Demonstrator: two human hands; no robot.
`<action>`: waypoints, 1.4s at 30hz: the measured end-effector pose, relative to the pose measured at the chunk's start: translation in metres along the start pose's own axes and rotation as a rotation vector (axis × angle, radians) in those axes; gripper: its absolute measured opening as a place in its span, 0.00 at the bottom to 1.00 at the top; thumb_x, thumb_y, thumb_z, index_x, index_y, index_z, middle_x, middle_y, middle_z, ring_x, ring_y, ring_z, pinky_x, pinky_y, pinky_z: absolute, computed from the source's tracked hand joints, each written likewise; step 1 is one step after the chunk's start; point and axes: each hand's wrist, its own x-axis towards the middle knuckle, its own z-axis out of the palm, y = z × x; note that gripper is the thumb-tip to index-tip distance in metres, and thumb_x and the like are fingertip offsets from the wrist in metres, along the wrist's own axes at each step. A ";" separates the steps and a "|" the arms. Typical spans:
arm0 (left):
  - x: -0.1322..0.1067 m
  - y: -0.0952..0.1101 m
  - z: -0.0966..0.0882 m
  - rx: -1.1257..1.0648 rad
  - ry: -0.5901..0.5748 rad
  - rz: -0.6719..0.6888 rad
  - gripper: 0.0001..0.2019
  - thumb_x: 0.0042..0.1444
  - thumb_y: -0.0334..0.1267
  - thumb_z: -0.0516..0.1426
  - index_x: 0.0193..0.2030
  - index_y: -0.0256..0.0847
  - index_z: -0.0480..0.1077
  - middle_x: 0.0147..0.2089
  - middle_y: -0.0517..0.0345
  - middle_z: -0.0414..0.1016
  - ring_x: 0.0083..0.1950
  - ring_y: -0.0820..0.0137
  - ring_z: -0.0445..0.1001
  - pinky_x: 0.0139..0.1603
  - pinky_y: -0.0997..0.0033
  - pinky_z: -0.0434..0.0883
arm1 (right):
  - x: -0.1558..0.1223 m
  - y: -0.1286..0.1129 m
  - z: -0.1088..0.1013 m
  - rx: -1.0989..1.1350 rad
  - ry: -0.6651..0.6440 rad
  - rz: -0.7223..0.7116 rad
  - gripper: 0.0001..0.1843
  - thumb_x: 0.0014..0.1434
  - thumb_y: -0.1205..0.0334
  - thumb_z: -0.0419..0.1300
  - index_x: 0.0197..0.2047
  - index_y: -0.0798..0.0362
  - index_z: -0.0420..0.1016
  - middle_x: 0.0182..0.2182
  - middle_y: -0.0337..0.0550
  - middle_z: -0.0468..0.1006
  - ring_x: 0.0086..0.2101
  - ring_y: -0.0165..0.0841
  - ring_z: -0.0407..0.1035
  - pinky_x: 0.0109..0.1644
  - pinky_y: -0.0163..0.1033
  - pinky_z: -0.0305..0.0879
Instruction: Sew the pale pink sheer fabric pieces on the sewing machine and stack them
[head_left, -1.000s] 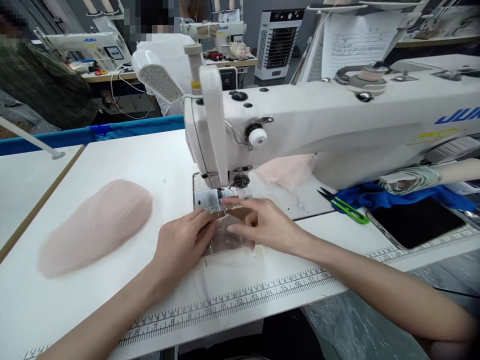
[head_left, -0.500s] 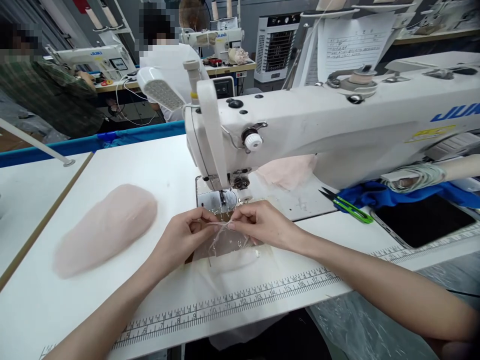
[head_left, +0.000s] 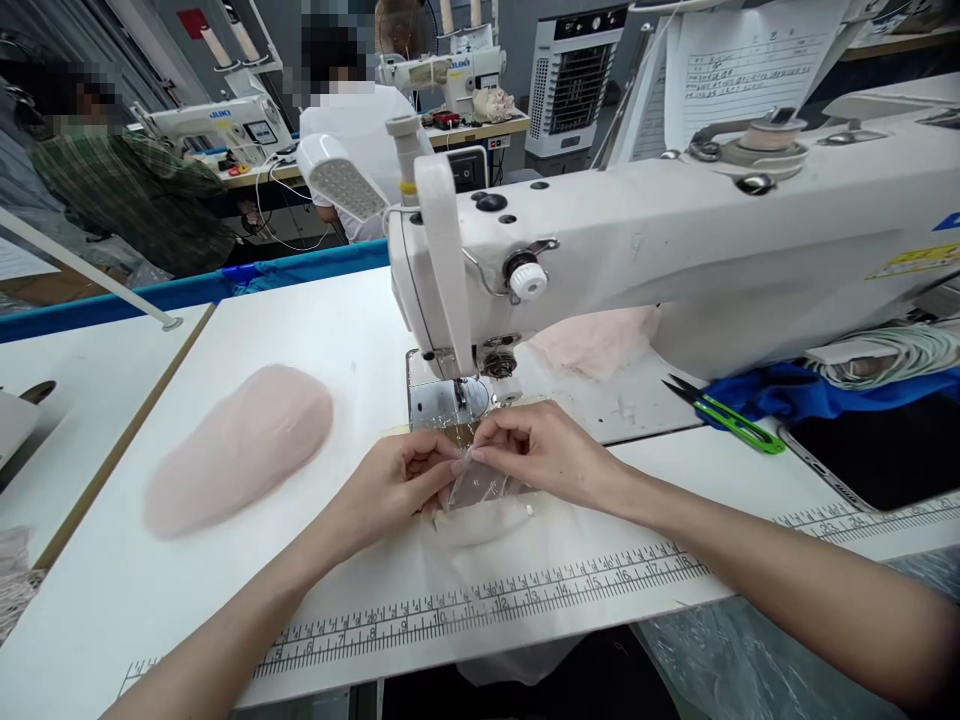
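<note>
Both hands are pinched close together in front of the white sewing machine (head_left: 637,240). Thumb and fingers of my left hand (head_left: 397,485) are closed on the edge of a sheer, whitish fabric (head_left: 484,488). My right hand (head_left: 536,450) pinches the same fabric just to the right, its fingertips nearly touching the left ones. Just behind the fingers are the presser foot and needle (head_left: 460,396), apart from the hands. The sheer fabric lies over the table's front part; its outline is hard to make out. A pale pink fabric piece (head_left: 244,450) lies flat on the left.
Another pink fabric piece (head_left: 600,340) lies behind the needle area. Green-handled thread snips (head_left: 739,425), a blue cloth (head_left: 832,398) and a dark-screened phone (head_left: 885,450) are on the right. A printed ruler (head_left: 480,607) runs along the front edge. Two people sit at machines beyond.
The view has swung slightly, shifting the scene rightward. Loose strands at the fingertips no longer show, and the fabric is drawn up between the hands. Both hands keep their pinch.
</note>
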 end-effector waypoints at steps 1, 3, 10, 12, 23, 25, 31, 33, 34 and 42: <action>0.000 0.000 0.000 0.004 -0.014 -0.001 0.12 0.59 0.44 0.56 0.38 0.37 0.74 0.23 0.62 0.69 0.22 0.77 0.67 0.22 0.78 0.65 | 0.000 0.000 0.000 0.005 -0.005 0.002 0.05 0.57 0.63 0.62 0.32 0.54 0.78 0.23 0.36 0.74 0.24 0.25 0.66 0.26 0.30 0.61; 0.000 0.000 0.000 -0.006 -0.037 -0.006 0.12 0.59 0.44 0.56 0.38 0.37 0.75 0.21 0.63 0.68 0.21 0.77 0.66 0.20 0.79 0.63 | 0.001 0.001 0.001 0.028 -0.012 0.008 0.05 0.57 0.62 0.62 0.32 0.54 0.78 0.22 0.36 0.74 0.24 0.25 0.66 0.26 0.29 0.61; 0.001 -0.006 0.005 0.033 0.034 -0.029 0.12 0.56 0.45 0.58 0.34 0.38 0.74 0.20 0.63 0.70 0.18 0.77 0.66 0.17 0.80 0.60 | 0.002 0.005 -0.005 0.178 -0.096 0.120 0.09 0.57 0.57 0.62 0.34 0.54 0.77 0.22 0.35 0.73 0.19 0.23 0.65 0.20 0.28 0.60; 0.001 -0.006 0.006 0.060 0.052 -0.040 0.13 0.56 0.47 0.58 0.32 0.38 0.73 0.21 0.62 0.70 0.18 0.77 0.65 0.17 0.80 0.60 | 0.003 0.005 -0.008 0.188 -0.116 0.130 0.10 0.58 0.56 0.62 0.35 0.54 0.76 0.21 0.34 0.72 0.18 0.23 0.65 0.19 0.28 0.61; -0.001 -0.011 0.007 0.222 0.133 -0.091 0.17 0.53 0.54 0.59 0.33 0.39 0.73 0.20 0.63 0.69 0.18 0.77 0.63 0.19 0.79 0.59 | 0.008 0.002 -0.025 -0.006 -0.083 -0.059 0.03 0.54 0.65 0.66 0.33 0.53 0.82 0.29 0.37 0.80 0.28 0.25 0.70 0.29 0.30 0.60; 0.000 -0.012 0.007 0.236 0.136 -0.100 0.18 0.53 0.55 0.59 0.34 0.39 0.73 0.20 0.63 0.69 0.18 0.77 0.62 0.18 0.79 0.58 | 0.009 0.004 -0.026 0.015 -0.095 -0.053 0.03 0.53 0.65 0.66 0.32 0.54 0.82 0.29 0.38 0.81 0.29 0.26 0.71 0.30 0.30 0.60; 0.002 -0.013 0.009 0.243 0.137 -0.116 0.20 0.52 0.56 0.59 0.34 0.39 0.73 0.20 0.62 0.69 0.18 0.77 0.62 0.17 0.79 0.57 | 0.007 0.005 -0.025 0.020 -0.078 -0.093 0.04 0.54 0.66 0.65 0.33 0.55 0.82 0.29 0.38 0.81 0.29 0.25 0.71 0.30 0.29 0.61; 0.002 -0.012 0.009 0.242 0.138 -0.116 0.20 0.52 0.56 0.59 0.35 0.38 0.73 0.20 0.63 0.69 0.18 0.77 0.63 0.17 0.79 0.58 | 0.007 0.004 -0.025 0.020 -0.080 -0.112 0.05 0.54 0.67 0.65 0.33 0.55 0.82 0.29 0.38 0.81 0.28 0.24 0.70 0.30 0.29 0.61; 0.002 -0.011 0.009 0.243 0.138 -0.114 0.20 0.52 0.56 0.59 0.36 0.38 0.74 0.19 0.63 0.68 0.18 0.77 0.63 0.18 0.79 0.58 | 0.006 0.004 -0.025 0.022 -0.082 -0.121 0.05 0.54 0.67 0.65 0.34 0.55 0.82 0.29 0.38 0.81 0.28 0.24 0.70 0.30 0.28 0.61; -0.001 -0.004 0.013 0.247 0.137 -0.022 0.15 0.57 0.50 0.58 0.37 0.39 0.74 0.20 0.63 0.69 0.18 0.77 0.63 0.19 0.78 0.62 | -0.001 0.000 -0.022 0.172 -0.162 0.001 0.07 0.59 0.63 0.60 0.35 0.55 0.79 0.23 0.35 0.77 0.15 0.21 0.64 0.22 0.29 0.62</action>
